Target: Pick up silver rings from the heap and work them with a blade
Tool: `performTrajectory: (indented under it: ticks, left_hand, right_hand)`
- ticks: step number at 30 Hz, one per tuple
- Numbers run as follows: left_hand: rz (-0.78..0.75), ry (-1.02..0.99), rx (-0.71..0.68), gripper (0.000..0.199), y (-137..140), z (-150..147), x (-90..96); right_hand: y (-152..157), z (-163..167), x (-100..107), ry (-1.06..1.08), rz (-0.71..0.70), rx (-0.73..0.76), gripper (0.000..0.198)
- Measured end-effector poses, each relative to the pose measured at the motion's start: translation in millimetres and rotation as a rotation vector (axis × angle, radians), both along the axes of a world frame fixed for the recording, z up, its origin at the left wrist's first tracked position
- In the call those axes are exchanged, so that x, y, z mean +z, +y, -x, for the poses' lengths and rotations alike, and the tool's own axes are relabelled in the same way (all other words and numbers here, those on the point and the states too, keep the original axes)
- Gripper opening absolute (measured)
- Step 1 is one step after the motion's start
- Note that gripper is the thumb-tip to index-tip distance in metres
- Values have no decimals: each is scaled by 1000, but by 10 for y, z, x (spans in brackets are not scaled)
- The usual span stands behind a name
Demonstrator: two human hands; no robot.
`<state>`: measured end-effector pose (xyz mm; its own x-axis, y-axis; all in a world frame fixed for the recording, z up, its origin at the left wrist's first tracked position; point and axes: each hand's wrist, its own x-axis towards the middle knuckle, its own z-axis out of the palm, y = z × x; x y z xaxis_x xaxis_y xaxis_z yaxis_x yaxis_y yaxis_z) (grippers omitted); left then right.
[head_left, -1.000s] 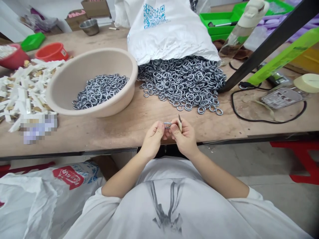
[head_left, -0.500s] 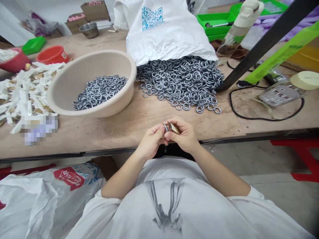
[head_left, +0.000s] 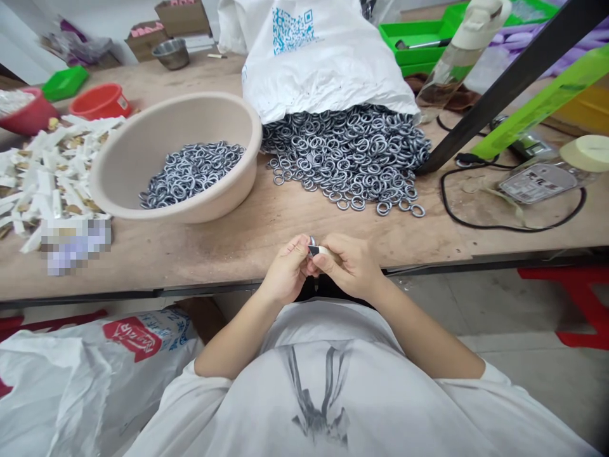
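Close to the table's front edge, my left hand (head_left: 287,270) pinches a grey ring (head_left: 312,241) between thumb and fingers. My right hand (head_left: 353,265) is closed around a small knife (head_left: 323,251) with a pale handle and a short dark blade. The blade lies against or right beside the ring; contact is hard to tell. Beyond my hands, a pile of grey rings (head_left: 352,158) spills from the mouth of a white sack (head_left: 328,76). To the left stands a beige basin (head_left: 109,184) holding more grey rings (head_left: 195,174).
White scraps (head_left: 52,171) cover the left of the table, with a red bowl (head_left: 99,101) behind. A slanted dark post (head_left: 499,95), a black cable (head_left: 504,225), a labelled jar (head_left: 542,181) and a clear bottle (head_left: 451,66) occupy the right. A red stool (head_left: 571,298) stands below.
My right hand has turned the knife so its blade now points left across the ring. My left hand still grips the ring in nearly the same place.
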<state>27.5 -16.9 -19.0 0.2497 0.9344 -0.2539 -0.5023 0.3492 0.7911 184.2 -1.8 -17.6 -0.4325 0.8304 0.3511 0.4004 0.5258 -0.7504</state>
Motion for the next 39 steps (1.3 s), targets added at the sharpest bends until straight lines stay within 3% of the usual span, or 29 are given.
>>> performTrajectory:
  ticks: [4,7,10,12,14,17,20,22,24,27,30,35,39]
  left_hand:
    - [16,1,2,47,3,1,-3]
    - [-17,18,-35,48,-29,8,1]
    - [-83,39,-152,50,-71,24,9]
    - [-99,50,-177,50,-76,45,7]
    - [-77,59,-138,46,-52,78,-1]
    - [-19,67,-67,40,27,148,-10]
    - [16,47,29,41,119,223,-4]
    - [54,35,84,32,162,248,-4]
    - [91,28,115,27,175,225,-21]
    - [70,44,134,39,134,91,-75]
    - [-28,80,166,51,56,-69,-109]
    - [-169,141,250,48,-23,-116,-65]
    - [-201,216,187,47,-13,-62,-83]
  right_hand:
    - [-35,7,12,-29,-39,19,46]
    - [25,-20,-23,-17,22,41,47]
    - [241,-112,-104,-44,100,-101,51]
    - [444,-188,-149,-171,111,-277,48]
    - [637,-242,-160,-394,65,-406,32]
    - [836,-258,-123,-678,61,-496,25]
    - [893,-230,-77,-764,120,-526,22]
    - [841,-199,-58,-636,136,-485,20]
    - [709,-139,-47,-305,196,-353,24]
    - [403,30,-40,329,436,-96,41]
    - [108,239,-60,656,656,-40,48]
    - [-63,395,-140,807,686,-53,44]
    - [-30,347,-145,860,655,-20,47]
